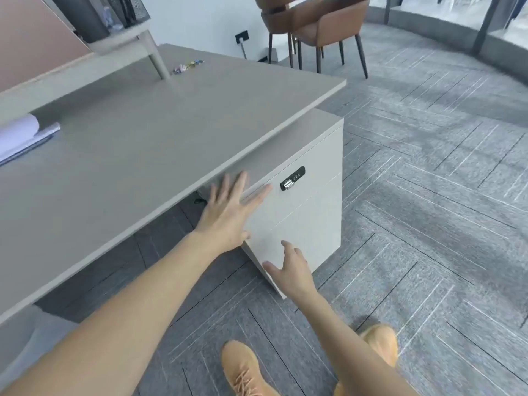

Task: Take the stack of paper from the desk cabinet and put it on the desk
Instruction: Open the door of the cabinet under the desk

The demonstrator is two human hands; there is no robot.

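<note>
both hands (228,212) spread open, reaching toward cabinet (303,218).

bare forearms, no sleeves; tan lace-up boots (245,370) on both feet.

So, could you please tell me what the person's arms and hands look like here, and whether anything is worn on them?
Both forearms are bare as far as the view shows: no sleeves, watch or bracelet. The left hand and right hand wear no gloves, and no rings are apparent on the fingers, though the picture is slightly blurred. Lower down, tan lace-up boots are worn.
</note>
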